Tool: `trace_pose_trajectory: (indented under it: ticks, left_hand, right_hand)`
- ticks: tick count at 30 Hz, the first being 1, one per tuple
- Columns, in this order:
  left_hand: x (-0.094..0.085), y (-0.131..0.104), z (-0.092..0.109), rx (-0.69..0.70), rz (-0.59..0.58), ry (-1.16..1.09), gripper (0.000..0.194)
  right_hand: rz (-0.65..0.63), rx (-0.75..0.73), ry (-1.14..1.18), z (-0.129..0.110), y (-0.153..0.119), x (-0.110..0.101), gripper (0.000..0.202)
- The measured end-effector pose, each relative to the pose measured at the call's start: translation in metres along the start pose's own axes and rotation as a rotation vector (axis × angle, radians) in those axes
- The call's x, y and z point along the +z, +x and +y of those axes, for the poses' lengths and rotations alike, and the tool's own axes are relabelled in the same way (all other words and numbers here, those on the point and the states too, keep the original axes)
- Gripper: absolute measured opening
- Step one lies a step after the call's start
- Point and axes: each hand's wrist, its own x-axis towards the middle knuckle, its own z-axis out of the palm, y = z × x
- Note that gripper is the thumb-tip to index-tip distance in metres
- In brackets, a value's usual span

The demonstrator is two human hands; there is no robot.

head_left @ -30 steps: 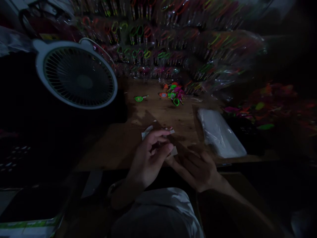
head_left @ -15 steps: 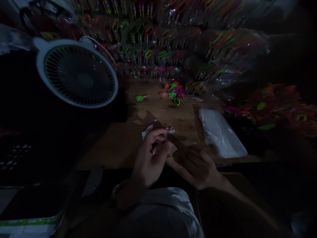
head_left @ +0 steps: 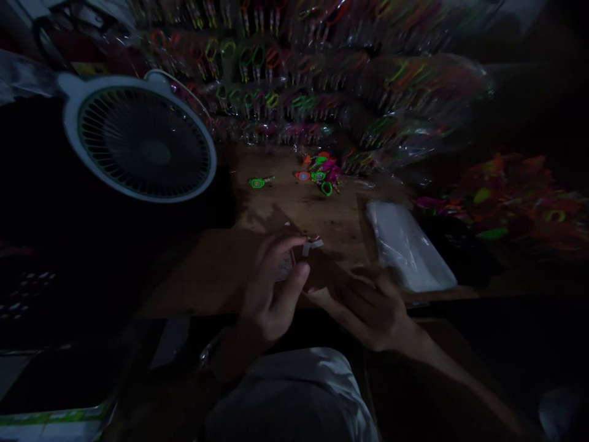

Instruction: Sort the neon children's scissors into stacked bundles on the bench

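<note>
The scene is dark. My left hand (head_left: 271,294) is curled, its thumb and index finger apart at the tips. Between them shows a small printed card (head_left: 285,266) with a red edge, apparently held against the palm. Just beyond the fingertips lies a small white paper strip (head_left: 313,245) on the wooden table. My right hand (head_left: 368,310) is close by on the right, fingers folded and one pale fingertip pointing left. Whatever its fingers hold is hidden. Farther back lie a green toy watch (head_left: 257,183) and a pile of colourful toy watches (head_left: 326,174).
A white fan (head_left: 209,153) stands at the left. A stack of clear plastic bags (head_left: 409,252) lies on the right of the table (head_left: 207,264). Bagged colourful rings (head_left: 257,58) fill the back, and a bright heap (head_left: 529,196) sits far right.
My left hand has shifted slightly left and opened at the thumb, revealing the printed card. The pale piece with a yellow spot between the hands no longer shows. The right hand stays nearly still.
</note>
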Motion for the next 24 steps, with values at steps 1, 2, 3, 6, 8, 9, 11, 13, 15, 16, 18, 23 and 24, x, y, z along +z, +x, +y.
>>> trace_pose_trajectory:
  ticks: [1, 2, 3, 6, 8, 9, 11, 13, 15, 16, 18, 23, 24]
  left_hand:
    - [-0.004, -0.005, 0.000, 0.171, 0.029, 0.103, 0.026]
    - [-0.008, -0.010, 0.001, 0.304, 0.021, 0.184, 0.028]
    - [-0.013, -0.014, 0.003, 0.390, -0.023, 0.241, 0.032]
    - [-0.028, -0.018, 0.014, 0.477, -0.247, 0.338, 0.046]
    - [-0.035, -0.015, 0.023, 0.481, -0.400, 0.396, 0.043]
    - [-0.038, -0.012, 0.027, 0.486, -0.459, 0.418, 0.039]
    - [-0.041, -0.008, 0.032, 0.500, -0.534, 0.450, 0.033]
    - [-0.042, -0.005, 0.032, 0.511, -0.555, 0.458, 0.029]
    - [-0.042, -0.004, 0.029, 0.509, -0.563, 0.454, 0.029]
    - [-0.042, -0.005, 0.027, 0.506, -0.573, 0.448, 0.029]
    - [-0.042, -0.006, 0.022, 0.504, -0.586, 0.425, 0.031]
    - [-0.048, -0.008, 0.015, 0.371, -0.631, 0.357, 0.056]
    - [-0.049, -0.008, 0.013, 0.282, -0.616, 0.328, 0.063]
  right_hand:
    - [0.009, 0.004, 0.026, 0.001, 0.001, -0.001, 0.039]
    - [0.020, 0.003, 0.053, 0.002, 0.001, -0.002, 0.038]
    - [0.033, -0.001, 0.081, 0.002, 0.001, -0.003, 0.036]
    - [0.048, -0.004, 0.200, 0.003, 0.001, -0.004, 0.030]
    - [0.044, -0.017, 0.280, 0.002, 0.002, -0.005, 0.027]
    - [0.040, -0.022, 0.307, 0.001, 0.003, -0.006, 0.025]
    - [0.043, -0.034, 0.335, -0.001, 0.005, -0.008, 0.023]
    - [0.049, -0.035, 0.350, -0.003, 0.007, -0.009, 0.022]
    - [0.044, -0.028, 0.359, -0.004, 0.007, -0.011, 0.023]
    - [0.043, -0.025, 0.362, -0.005, 0.007, -0.011, 0.024]
    - [0.039, -0.029, 0.354, -0.005, 0.006, -0.012, 0.027]
    - [-0.006, -0.081, 0.219, -0.006, 0.009, -0.016, 0.034]
    - [-0.012, -0.096, 0.161, -0.005, 0.010, -0.017, 0.036]
